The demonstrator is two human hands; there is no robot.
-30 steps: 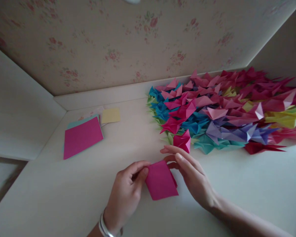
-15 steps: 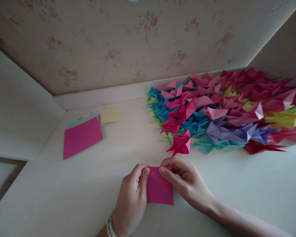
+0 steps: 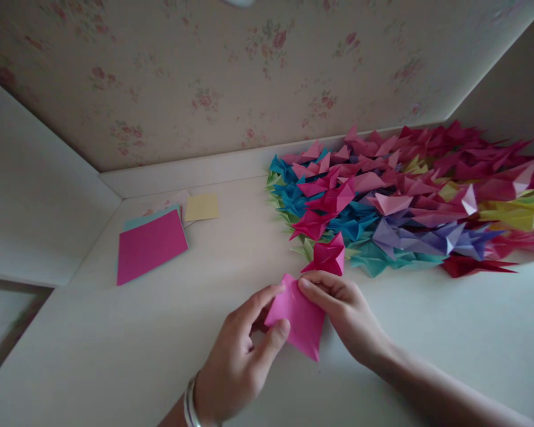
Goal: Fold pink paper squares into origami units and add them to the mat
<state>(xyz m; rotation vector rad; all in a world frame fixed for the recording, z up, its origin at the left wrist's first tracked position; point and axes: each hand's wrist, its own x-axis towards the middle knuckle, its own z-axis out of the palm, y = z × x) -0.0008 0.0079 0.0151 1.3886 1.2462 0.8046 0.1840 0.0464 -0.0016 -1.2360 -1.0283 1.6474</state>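
Note:
A folded pink paper [image 3: 299, 319] sits tilted just above the white desk [image 3: 115, 350], held between both of my hands. My left hand [image 3: 240, 356], with bracelets on the wrist, pinches its left edge between thumb and forefinger. My right hand [image 3: 345, 311] grips its upper right edge with curled fingers. Just beyond my right hand lies a folded magenta origami piece [image 3: 328, 258] at the near edge of a big heap of origami pieces [image 3: 409, 196] in pink, blue, purple, yellow and teal.
A stack of flat paper sheets [image 3: 150, 246], pink on top with teal beneath, lies at the left rear of the desk, with a yellow sheet [image 3: 201, 207] behind it. Floral wallpaper [image 3: 231, 77] backs the desk. A white side panel [image 3: 31, 201] rises at left.
The pink paper has been turned from lying square to a tilted diamond and lifted a little. My left thumb moved under its left edge; my right fingers shifted to its top.

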